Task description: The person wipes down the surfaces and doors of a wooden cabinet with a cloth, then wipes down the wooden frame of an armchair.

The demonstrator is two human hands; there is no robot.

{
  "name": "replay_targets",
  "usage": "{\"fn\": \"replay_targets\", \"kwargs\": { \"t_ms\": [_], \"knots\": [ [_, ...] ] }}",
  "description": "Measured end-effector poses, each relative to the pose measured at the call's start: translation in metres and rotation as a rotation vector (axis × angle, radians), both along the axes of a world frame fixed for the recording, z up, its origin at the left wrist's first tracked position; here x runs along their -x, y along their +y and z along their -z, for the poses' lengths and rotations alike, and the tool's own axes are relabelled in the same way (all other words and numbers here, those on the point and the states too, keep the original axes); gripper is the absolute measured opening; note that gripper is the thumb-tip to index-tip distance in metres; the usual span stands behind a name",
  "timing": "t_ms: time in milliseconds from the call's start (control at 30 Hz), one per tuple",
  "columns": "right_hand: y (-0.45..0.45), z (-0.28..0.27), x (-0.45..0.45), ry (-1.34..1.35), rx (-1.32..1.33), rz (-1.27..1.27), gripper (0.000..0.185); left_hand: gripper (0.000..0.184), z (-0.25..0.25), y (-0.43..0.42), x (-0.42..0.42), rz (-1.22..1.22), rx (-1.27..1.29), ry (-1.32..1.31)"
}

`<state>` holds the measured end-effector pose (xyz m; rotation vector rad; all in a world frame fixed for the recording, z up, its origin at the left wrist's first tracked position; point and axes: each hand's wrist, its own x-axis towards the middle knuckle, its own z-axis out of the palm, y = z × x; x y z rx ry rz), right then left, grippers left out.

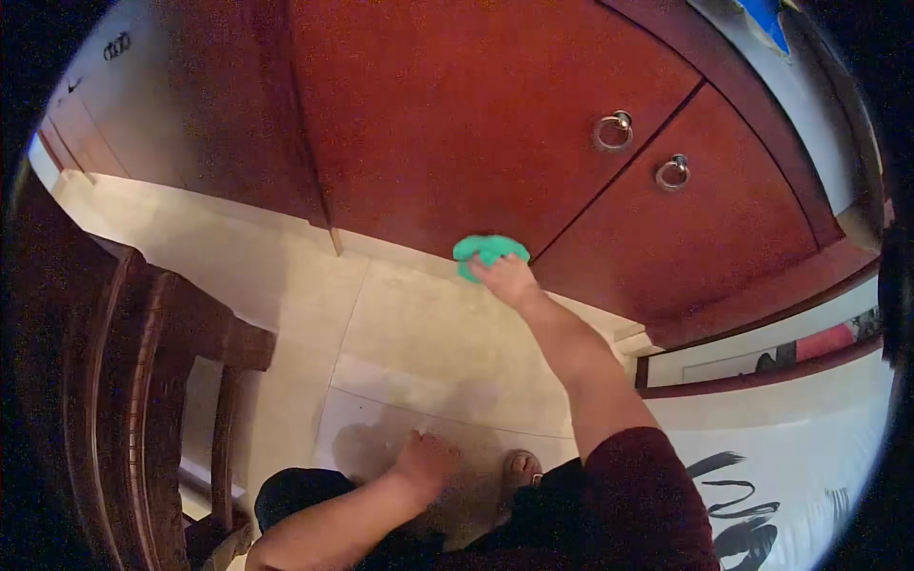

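My right hand point(506, 277) reaches forward and presses a green cloth point(493, 249) against the lower edge of a reddish-brown cabinet door point(457, 124). The fingers are closed on the cloth and partly hidden by it. My left hand point(428, 466) hangs low in front of my knees, above the tiled floor point(409, 333). Its fingers look loosely curled, with nothing visible in them. Two ring handles are on the cabinet: one handle point(614, 131) on the wide door and another handle point(673, 172) on the narrower door.
A dark carved wooden piece of furniture point(143, 381) stands close on the left. To the right are a dark-framed picture point(762, 358) and a white surface with black brush strokes point(747, 514). My sandalled foot point(522, 468) is on the floor below.
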<state>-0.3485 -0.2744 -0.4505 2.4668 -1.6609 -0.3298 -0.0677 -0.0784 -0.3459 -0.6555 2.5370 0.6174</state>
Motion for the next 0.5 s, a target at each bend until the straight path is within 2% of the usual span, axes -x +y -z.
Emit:
{"fn": "replay_targets", "kwargs": {
  "t_ms": [100, 133, 200, 267, 300, 333, 400, 433, 467, 500],
  "knots": [
    [0.013, 0.018, 0.002, 0.163, 0.064, -0.156, 0.021, 0.026, 0.012, 0.011, -0.001, -0.042, 0.037, 0.09],
    [0.016, 0.016, 0.006, 0.11, 0.107, -0.219, 0.018, 0.026, 0.013, 0.013, -0.001, -0.023, 0.024, 0.057],
    [0.033, -0.055, -0.01, 0.014, 0.191, -0.343, 0.013, 0.026, 0.002, 0.011, 0.004, 0.019, 0.001, -0.001],
    [0.046, -0.142, -0.02, -0.146, 0.412, -0.353, 0.016, 0.025, -0.001, 0.012, 0.01, -0.001, -0.05, -0.072],
    [0.055, -0.196, -0.025, -0.382, 0.501, -0.196, 0.016, 0.025, -0.002, 0.014, 0.013, -0.014, -0.079, -0.108],
    [0.063, -0.251, -0.03, -0.652, 0.595, -0.069, 0.016, 0.024, -0.003, 0.016, 0.01, 0.014, -0.024, -0.005],
    [0.074, -0.313, -0.009, -0.065, 1.218, -0.19, 0.04, 0.023, -0.004, 0.019, -0.004, 0.075, 0.086, 0.196],
    [0.075, -0.332, -0.004, 0.05, 1.341, 0.01, 0.051, 0.022, -0.001, 0.021, 0.0, 0.054, 0.059, 0.149],
    [0.071, -0.349, 0.004, 0.109, 1.344, 0.141, 0.055, 0.022, 0.004, 0.021, 0.006, 0.032, 0.035, 0.099],
    [0.06, -0.354, 0.024, 0.164, 1.354, 0.113, 0.053, 0.021, 0.007, 0.021, 0.009, 0.008, 0.014, 0.049]
  ]
}}
